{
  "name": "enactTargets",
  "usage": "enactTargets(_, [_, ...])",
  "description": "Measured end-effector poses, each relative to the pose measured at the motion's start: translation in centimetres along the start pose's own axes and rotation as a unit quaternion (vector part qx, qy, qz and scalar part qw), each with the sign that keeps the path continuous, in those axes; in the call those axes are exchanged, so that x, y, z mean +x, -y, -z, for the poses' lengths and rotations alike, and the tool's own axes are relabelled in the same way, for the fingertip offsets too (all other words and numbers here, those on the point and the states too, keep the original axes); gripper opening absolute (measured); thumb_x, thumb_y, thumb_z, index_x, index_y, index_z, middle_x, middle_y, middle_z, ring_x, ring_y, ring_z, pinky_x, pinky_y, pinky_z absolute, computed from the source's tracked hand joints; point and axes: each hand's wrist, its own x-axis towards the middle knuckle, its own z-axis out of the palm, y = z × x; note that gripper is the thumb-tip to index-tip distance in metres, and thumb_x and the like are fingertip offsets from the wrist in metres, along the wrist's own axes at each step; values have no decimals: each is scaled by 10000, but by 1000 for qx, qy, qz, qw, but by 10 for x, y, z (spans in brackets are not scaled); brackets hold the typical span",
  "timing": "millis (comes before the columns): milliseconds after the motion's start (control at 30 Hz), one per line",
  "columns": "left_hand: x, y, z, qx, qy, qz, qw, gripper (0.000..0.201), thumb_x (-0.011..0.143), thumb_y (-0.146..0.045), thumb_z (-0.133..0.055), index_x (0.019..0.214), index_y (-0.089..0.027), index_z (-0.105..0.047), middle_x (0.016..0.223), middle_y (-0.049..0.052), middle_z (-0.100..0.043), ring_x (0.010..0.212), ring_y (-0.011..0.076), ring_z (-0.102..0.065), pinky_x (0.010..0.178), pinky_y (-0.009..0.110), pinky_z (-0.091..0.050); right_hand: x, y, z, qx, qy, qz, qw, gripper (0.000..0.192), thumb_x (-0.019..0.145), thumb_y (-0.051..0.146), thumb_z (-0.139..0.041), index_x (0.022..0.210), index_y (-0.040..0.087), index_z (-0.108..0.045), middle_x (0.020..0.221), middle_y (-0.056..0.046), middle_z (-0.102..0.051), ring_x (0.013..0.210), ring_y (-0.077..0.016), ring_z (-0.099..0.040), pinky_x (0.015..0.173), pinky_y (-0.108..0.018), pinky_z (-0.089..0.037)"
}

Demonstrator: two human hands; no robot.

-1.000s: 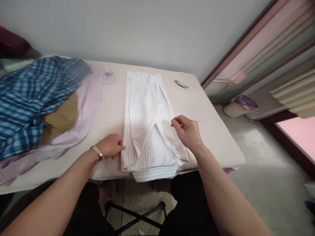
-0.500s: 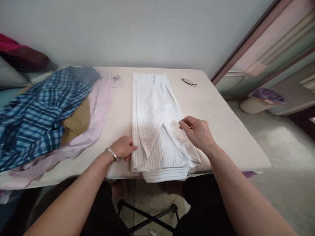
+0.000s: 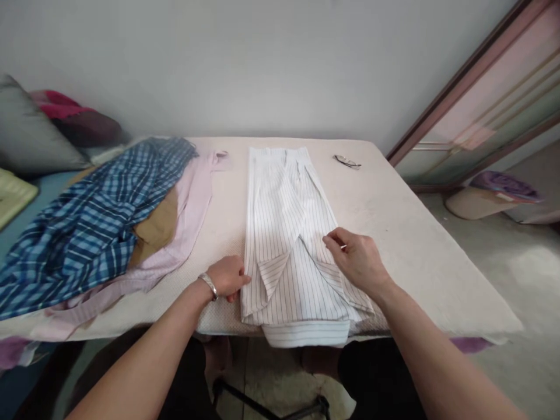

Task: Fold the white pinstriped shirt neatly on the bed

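A white pinstriped shirt (image 3: 286,233) lies folded into a long strip on the cream table (image 3: 406,233), its hem hanging over the near edge. My left hand (image 3: 230,277), with a metal bracelet at the wrist, is curled against the shirt's left edge near the front. My right hand (image 3: 356,256) rests on the shirt's right side, fingertips pinching the fabric of the folded-in sleeve.
A pile of clothes sits at the table's left: a blue plaid shirt (image 3: 87,216), a tan garment (image 3: 155,227) and a pale pink shirt (image 3: 192,198). Eyeglasses (image 3: 347,161) lie at the far right. Cushions (image 3: 39,134) are at the far left. A folding-stand leg (image 3: 266,405) shows under the table.
The camera view has swung left and down, so everything sits lower and further right in the picture. Both hands stay at the shirt's edges, the right one still pinching the fabric.
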Motion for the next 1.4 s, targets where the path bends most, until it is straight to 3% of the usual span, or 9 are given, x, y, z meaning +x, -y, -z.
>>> enactTargets(233, [-8, -6, 7, 30, -1, 5, 1000, 402, 845, -331, -522, 466, -195, -537, 508, 61, -650, 520, 172, -658, 565, 257, -480, -25, 42, -49, -14, 32, 153, 988, 226, 1025, 228, -417, 930, 159, -611, 788, -56, -628, 630, -144, -537, 554, -255, -412])
enactTargets(367, [-8, -6, 11, 75, -51, -10, 996, 385, 799, -371, -606, 456, -211, -537, 467, 50, -619, 583, 191, -673, 565, 262, -457, -53, 71, -77, 11, 91, 297, 950, 170, 992, 256, -516, 1111, 157, -588, 997, -103, -636, 946, -238, -582, 816, -386, -492])
enactTargets(500, [-5, -2, 11, 91, -60, -12, 994, 389, 787, -366, -628, 439, -223, -529, 450, 48, -608, 574, 202, -672, 570, 278, -464, -78, 86, -97, 27, 170, 363, 916, 448, 937, 418, -639, 1277, 145, -533, 1228, -145, -591, 1193, -293, -509, 1027, -461, -430])
enactTargets(600, [-5, -2, 10, 57, -36, -13, 998, 430, 838, -355, -565, 433, -213, -536, 465, 54, -621, 532, 186, -661, 592, 277, -487, -85, 90, -103, 24, 195, 379, 904, 578, 929, 490, -643, 1344, 115, -501, 1336, -166, -541, 1285, -301, -444, 1105, -452, -376])
enactTargets(800, [-2, -9, 11, 15, -92, 11, 996, 454, 925, -414, -465, 544, -192, -574, 539, 54, -659, 569, 174, -669, 626, 270, -480, -84, 93, -103, 11, 206, 376, 903, 552, 921, 492, -657, 1305, 118, -528, 1338, -166, -537, 1251, -296, -448, 1075, -450, -399])
enactTargets(967, [6, -8, 12, 151, -286, 35, 946, 265, 966, -349, -466, 915, -209, -685, 931, 94, -736, 906, 234, -687, 745, 315, -481, -81, 91, -104, 34, 198, 377, 904, 397, 949, 436, -621, 1219, 156, -544, 1228, -136, -573, 1151, -285, -500, 1004, -448, -422])
enactTargets(1100, [27, 1, 12, 231, -394, -51, 888, 369, 1018, -244, -381, 1335, -206, -566, 1393, 129, -579, 1193, 249, -582, 941, 365, -467, -78, 92, -101, 58, 185, 382, 904, 341, 949, 400, -614, 1183, 165, -531, 1109, -123, -585, 1046, -269, -516, 919, -437, -438])
enactTargets(1267, [53, 11, 8, 273, -398, -86, 871, 440, 1027, -279, -390, 1451, -203, -483, 1545, 138, -430, 1399, 299, -393, 1103, 462, -369, -70, 88, -87, 29, 192, 391, 899, 142, 888, 186, -559, 1028, 161, -550, 977, -85, -564, 900, -235, -493, 857, -415, -441])
enactTargets(1400, [57, 12, 5, 277, -397, -89, 870, 456, 1029, -305, -384, 1462, -194, -473, 1547, 133, -429, 1409, 313, -371, 1120, 480, -348, -55, 68, -76, -44, 180, 351, 918, 314, 714, -21, -501, 959, 171, -545, 1011, -99, -570, 965, -248, -512, 891, -422, -448])
